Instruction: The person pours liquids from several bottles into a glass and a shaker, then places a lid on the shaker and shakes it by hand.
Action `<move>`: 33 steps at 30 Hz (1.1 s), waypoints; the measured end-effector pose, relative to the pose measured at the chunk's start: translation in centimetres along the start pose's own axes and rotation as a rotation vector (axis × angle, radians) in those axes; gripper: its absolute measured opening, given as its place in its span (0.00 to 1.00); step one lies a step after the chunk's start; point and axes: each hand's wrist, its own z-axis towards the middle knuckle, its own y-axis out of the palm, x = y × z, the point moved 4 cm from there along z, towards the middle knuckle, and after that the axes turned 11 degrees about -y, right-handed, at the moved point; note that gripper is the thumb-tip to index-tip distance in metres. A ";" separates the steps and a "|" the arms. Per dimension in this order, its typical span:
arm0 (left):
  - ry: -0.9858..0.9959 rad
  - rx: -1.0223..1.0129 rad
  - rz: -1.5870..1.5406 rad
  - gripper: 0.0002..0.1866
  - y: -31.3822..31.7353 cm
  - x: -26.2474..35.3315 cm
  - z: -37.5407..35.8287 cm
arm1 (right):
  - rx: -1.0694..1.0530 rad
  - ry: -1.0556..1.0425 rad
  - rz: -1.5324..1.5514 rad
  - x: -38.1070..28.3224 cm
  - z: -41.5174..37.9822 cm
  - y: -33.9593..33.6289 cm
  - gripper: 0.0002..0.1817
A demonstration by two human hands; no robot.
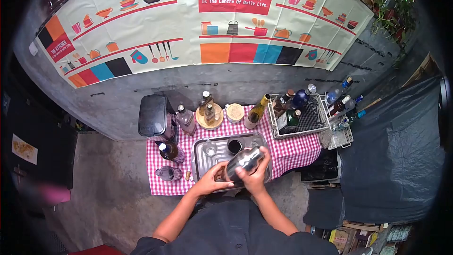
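A shiny metal shaker (244, 163) is tilted over the front of the metal tray (198, 160), its upper end toward the right. My left hand (212, 180) has its fingers around the shaker's lower left end. On the right side, my right hand (255, 174) wraps round the shaker, with fingers near its top. Behind the shaker, a dark round cup (235, 145) stands on the tray, with a clear glass (210, 148) to its left. Another clear glass (257, 140) is partly hidden by my right hand.
Bottles and a cork (188, 175) stand or lie left of the tray on the checkered cloth (292, 153). Behind it are a round wooden board (218, 123) with bottles, a mug (234, 112) and a green bottle (257, 112). A wire basket (309, 131) holds several bottles at right.
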 end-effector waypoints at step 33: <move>-0.259 0.405 0.466 0.38 13.3 2.8 7.1 | 0.258 0.776 0.646 6.3 1.4 -15.0 0.22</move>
